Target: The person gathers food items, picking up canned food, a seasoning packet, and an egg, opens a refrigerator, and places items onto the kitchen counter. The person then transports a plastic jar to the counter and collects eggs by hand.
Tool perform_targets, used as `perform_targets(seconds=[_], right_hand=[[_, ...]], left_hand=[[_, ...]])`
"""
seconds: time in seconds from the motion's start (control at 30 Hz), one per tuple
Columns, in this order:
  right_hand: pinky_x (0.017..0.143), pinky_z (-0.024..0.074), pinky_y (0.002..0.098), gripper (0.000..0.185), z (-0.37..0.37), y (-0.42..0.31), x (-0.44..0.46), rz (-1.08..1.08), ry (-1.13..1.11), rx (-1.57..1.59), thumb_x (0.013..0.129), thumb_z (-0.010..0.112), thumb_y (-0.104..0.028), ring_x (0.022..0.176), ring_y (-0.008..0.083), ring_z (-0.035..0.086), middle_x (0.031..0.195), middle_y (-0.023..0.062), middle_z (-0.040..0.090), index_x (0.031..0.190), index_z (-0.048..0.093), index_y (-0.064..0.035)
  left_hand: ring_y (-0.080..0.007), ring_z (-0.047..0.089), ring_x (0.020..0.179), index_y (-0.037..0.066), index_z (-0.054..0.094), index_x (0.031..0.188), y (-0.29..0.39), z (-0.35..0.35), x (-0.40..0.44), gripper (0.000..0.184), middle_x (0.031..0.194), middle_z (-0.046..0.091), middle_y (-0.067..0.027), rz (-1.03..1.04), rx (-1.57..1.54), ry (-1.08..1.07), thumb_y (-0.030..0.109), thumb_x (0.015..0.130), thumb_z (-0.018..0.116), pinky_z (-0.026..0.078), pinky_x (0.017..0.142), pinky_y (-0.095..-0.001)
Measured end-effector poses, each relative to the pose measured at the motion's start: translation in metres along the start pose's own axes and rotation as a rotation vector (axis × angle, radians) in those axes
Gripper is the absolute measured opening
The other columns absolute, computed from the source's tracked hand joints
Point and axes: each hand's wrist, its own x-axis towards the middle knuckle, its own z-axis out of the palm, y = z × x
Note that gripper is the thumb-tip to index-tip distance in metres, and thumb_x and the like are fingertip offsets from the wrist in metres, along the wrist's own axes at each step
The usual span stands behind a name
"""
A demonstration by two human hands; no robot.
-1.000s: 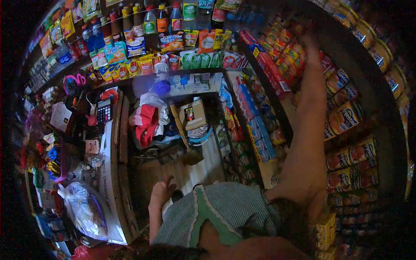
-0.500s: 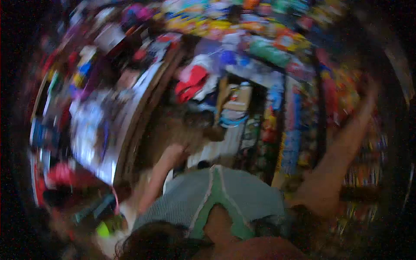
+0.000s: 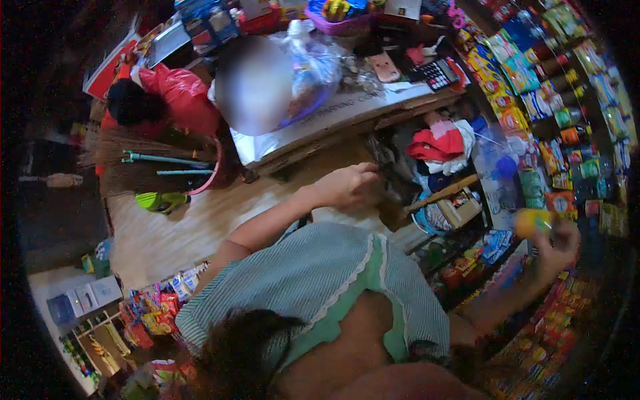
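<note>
On the right, my right hand [image 3: 559, 245] is closed around a small yellow packet [image 3: 533, 223], which is blurred and held in front of the packed shelves. My left hand [image 3: 351, 187] is in front of my body with its fingers curled; whether something small is inside cannot be made out. Beyond the left hand stands a counter [image 3: 320, 127] bearing a plastic bag [image 3: 310, 67], a pink phone [image 3: 383, 67] and a calculator [image 3: 437, 75]. A red and white cloth [image 3: 440, 145] lies below the counter's right end.
Brooms [image 3: 133, 157] stand in a pink bin [image 3: 217, 173] at the left, near a red plastic bag [image 3: 183, 93]. Wooden floor [image 3: 150, 243] shows below them. Shelves of packets [image 3: 560, 300] line the right side. A box [image 3: 461, 212] sits beside a wooden handle [image 3: 443, 193].
The view has swung left, bringing the counter, brooms and floor into sight. My right hand has come away from the right-hand shelves, now holding a yellow packet. My left hand has moved forward and curled.
</note>
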Motion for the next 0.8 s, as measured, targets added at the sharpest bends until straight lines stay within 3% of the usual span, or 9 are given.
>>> perform_targets(seconds=[0.03,0.07,0.13,0.23,0.4,0.47,0.6,0.73,0.8], right_hand=[[0.083,0.0423,0.031,0.051,0.053,-0.012,0.0,0.145,-0.065,0.129,0.055,0.079,0.003,0.093,0.0153,0.049,0.098,0.0023,0.048,0.097,0.051,-0.0045],[0.082,0.0431,0.031,0.058,0.114,-0.043,0.009,-0.045,-0.143,0.192,0.049,0.085,-0.006,0.09,0.0153,0.048,0.096,0.0012,0.049,0.096,0.051,-0.0066],[0.073,0.0447,0.0272,0.056,0.209,-0.095,0.011,0.141,-0.289,0.53,0.049,0.086,-0.014,0.081,0.0126,0.049,0.089,-0.0004,0.049,0.092,0.051,-0.0083],[0.071,0.0441,0.0267,0.053,0.305,-0.124,0.021,-0.052,-0.459,0.505,0.045,0.084,-0.018,0.076,0.0127,0.051,0.081,0.0003,0.049,0.084,0.05,-0.0073],[0.065,0.0399,0.0264,0.044,0.381,-0.167,0.038,-0.101,-0.715,0.684,0.046,0.08,-0.017,0.072,0.0148,0.049,0.077,0.0018,0.047,0.075,0.049,-0.0069],[0.066,0.0403,0.0271,0.044,0.398,-0.176,0.052,-0.161,-0.762,0.697,0.046,0.08,-0.017,0.073,0.0156,0.05,0.078,0.0026,0.048,0.076,0.05,-0.0066],[0.067,0.0412,0.0289,0.045,0.422,-0.185,0.085,-0.26,-0.873,0.678,0.045,0.08,-0.018,0.077,0.0172,0.052,0.08,0.0043,0.05,0.077,0.05,-0.0063],[0.075,0.0449,0.0313,0.047,0.442,-0.176,0.13,-0.483,-0.944,0.743,0.051,0.083,-0.022,0.085,0.0194,0.055,0.085,0.0064,0.054,0.085,0.056,-0.004],[0.077,0.0444,0.0272,0.049,0.45,-0.16,0.167,-0.506,-1.042,0.751,0.056,0.085,-0.017,0.093,0.0136,0.054,0.096,0.0034,0.056,0.096,0.058,-0.0048]], left_hand=[[-0.0371,0.048,0.116,0.002,0.047,0.124,-0.001,-0.015,-0.007,0.056,0.13,0.045,-0.0199,0.01,-0.036,0.039,0.021,0.076,0.068,0.043,0.095,-0.0421],[-0.0357,0.048,0.117,0.002,0.046,0.125,-0.001,-0.031,-0.012,0.058,0.131,0.045,-0.0192,0.021,-0.073,0.075,0.022,0.076,0.069,0.042,0.097,-0.0405],[-0.0324,0.046,0.12,0.002,0.045,0.127,-0.002,-0.059,-0.024,0.064,0.133,0.045,-0.0175,0.013,-0.151,0.136,0.024,0.074,0.072,0.039,0.101,-0.0382],[-0.0245,0.043,0.124,0.001,0.038,0.134,-0.002,-0.103,-0.036,0.082,0.133,0.045,-0.0133,-0.085,-0.321,0.209,0.027,0.069,0.08,0.033,0.106,-0.0362],[-0.023,0.047,0.12,-0.001,0.033,0.136,0.0,-0.147,-0.046,0.093,0.13,0.048,-0.0138,-0.096,-0.457,0.291,0.031,0.065,0.083,0.036,0.102,-0.0369],[-0.0264,0.054,0.109,0.001,0.035,0.134,-0.002,-0.152,-0.045,0.092,0.119,0.054,-0.0145,-0.106,-0.232,0.448,0.029,0.062,0.084,0.043,0.093,-0.0354],[-0.0213,0.058,0.099,0.003,0.04,0.132,-0.024,-0.165,-0.026,0.083,0.11,0.059,-0.0125,-0.207,-0.275,0.561,0.024,0.064,0.083,0.047,0.086,-0.0337],[-0.0181,0.061,0.09,0.003,0.049,0.125,-0.041,-0.176,0.006,0.073,0.105,0.062,-0.0104,-0.229,-0.292,0.723,0.021,0.063,0.082,0.049,0.08,-0.0321],[-0.0188,0.062,0.093,0.002,0.05,0.123,-0.044,-0.188,0.02,0.072,0.106,0.063,-0.0114,-0.234,-0.208,0.772,0.019,0.061,0.082,0.049,0.082,-0.0324]])
